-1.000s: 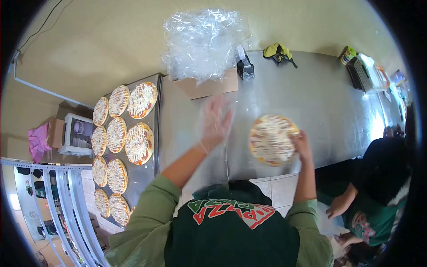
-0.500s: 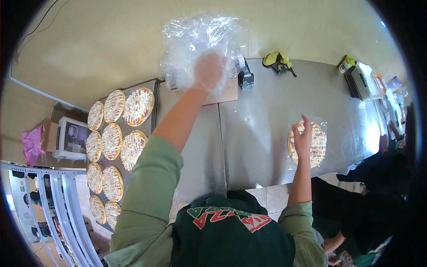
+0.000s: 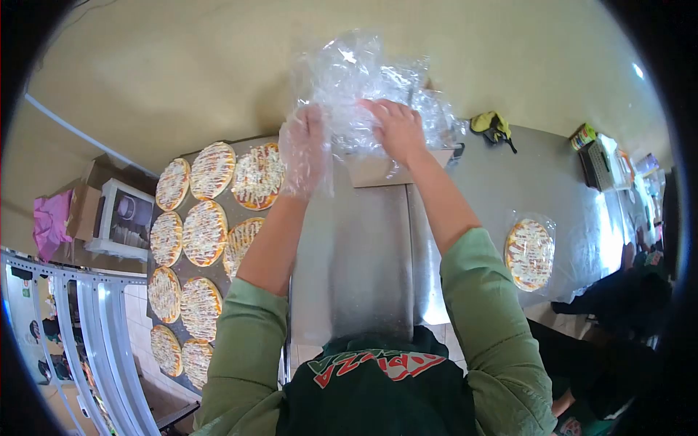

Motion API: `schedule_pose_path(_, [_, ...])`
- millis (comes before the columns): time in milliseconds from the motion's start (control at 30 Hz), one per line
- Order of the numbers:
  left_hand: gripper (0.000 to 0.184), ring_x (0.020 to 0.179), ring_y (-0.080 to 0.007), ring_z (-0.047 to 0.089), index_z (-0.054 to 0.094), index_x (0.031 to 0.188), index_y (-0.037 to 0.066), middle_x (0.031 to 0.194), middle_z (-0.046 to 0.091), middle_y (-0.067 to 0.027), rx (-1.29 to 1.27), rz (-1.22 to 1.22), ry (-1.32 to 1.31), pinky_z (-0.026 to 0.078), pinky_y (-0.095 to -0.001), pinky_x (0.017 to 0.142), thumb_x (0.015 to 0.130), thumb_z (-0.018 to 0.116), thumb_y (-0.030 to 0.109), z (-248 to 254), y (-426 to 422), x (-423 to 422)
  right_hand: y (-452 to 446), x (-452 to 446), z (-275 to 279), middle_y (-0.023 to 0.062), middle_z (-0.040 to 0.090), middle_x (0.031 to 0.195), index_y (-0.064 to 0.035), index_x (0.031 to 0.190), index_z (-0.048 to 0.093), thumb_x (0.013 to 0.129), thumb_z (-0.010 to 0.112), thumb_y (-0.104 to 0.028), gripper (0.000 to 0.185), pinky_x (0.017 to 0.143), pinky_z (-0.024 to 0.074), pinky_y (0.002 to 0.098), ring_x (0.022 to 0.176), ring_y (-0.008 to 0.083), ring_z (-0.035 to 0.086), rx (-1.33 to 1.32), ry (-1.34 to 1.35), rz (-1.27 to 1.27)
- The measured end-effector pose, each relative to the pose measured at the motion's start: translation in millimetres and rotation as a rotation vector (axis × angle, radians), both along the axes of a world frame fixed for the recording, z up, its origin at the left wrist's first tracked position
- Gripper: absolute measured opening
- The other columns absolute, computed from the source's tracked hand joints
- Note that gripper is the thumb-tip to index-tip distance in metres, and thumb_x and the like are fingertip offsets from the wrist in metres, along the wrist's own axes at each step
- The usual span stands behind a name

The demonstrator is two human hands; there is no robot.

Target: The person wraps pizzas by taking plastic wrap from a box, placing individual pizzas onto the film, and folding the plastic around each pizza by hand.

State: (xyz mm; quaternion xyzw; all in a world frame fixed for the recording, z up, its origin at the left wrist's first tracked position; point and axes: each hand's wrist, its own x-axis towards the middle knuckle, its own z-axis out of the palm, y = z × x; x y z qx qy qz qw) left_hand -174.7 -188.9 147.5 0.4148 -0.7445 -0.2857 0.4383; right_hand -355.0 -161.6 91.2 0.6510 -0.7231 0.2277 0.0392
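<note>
My left hand [image 3: 304, 152], inside a clear plastic bag, is raised at the left of a heap of clear bags [image 3: 396, 80]; its fingers look closed on the film. At the heap's front, my right hand [image 3: 398, 131] has its thumb and fingers bent against the plastic, and whether it grips a bag is hard to see. Below the heap is a cardboard box [image 3: 378, 171]. A bagged pizza [image 3: 529, 254] lies flat on the metal table [image 3: 371, 261], to the right of my right arm. Several unwrapped pizzas [image 3: 205, 232] lie on the dark surface at left.
A yellow and black cloth item [image 3: 493, 128] lies by the wall. Further right are a green container [image 3: 582, 136] and a grey basket [image 3: 598, 166]. A co-worker's dark clothing [image 3: 611, 298] shows at lower right. Metal shelving [image 3: 109, 327] stands at lower left.
The pizza, first in my right hand, now lies bagged at right. My right hand has moved left to the plastic heap. My left hand reached into the heap and has come back left with a bag around it.
</note>
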Motion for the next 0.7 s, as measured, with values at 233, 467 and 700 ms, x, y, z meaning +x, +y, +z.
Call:
schedule_pose_path(233, [0.015, 0.090, -0.0305, 0.057, 0.057, 0.097, 0.002, 0.101, 0.058, -0.0154, -0.407, -0.237, -0.312, 0.047, -0.0373, 0.076, 0.089, 0.048, 0.011, 18.0, 30.2, 44.4, -34.9, -6.0, -31.2, 0.0039, 0.048, 0.118, -0.0359, 0.120, 0.052, 0.082, 0.055, -0.016, 0.043, 0.092, 0.0336, 0.0481, 0.113, 0.0236, 0.044, 0.194, -0.025, -0.250])
schedule_pose_path(467, [0.033, 0.113, -0.0281, 0.045, 0.045, 0.114, 0.000, 0.124, 0.047, -0.0183, 0.269, -0.093, 1.111, 0.038, -0.0440, 0.095, 0.094, 0.039, 0.025, 50.6, 20.3, 87.3, -29.4, -33.4, -33.5, 0.0077, 0.053, 0.108, -0.0198, 0.106, 0.062, 0.080, 0.054, -0.015, 0.028, 0.085, 0.0436, 0.0379, 0.104, 0.0253, 0.050, -0.047, -0.006, -0.343])
schedule_pose_path(700, [0.040, 0.119, -0.0330, 0.042, 0.036, 0.127, 0.004, 0.133, 0.039, -0.0157, 0.428, -0.429, 1.472, 0.034, -0.0532, 0.101, 0.094, 0.040, 0.026, 73.8, 67.6, 141.4, -71.3, -73.5, -49.7, 0.0138, 0.057, 0.106, -0.0014, 0.111, 0.056, 0.079, 0.055, -0.013, 0.034, 0.082, 0.0473, 0.0391, 0.097, 0.0264, 0.057, 0.397, -0.041, -0.251])
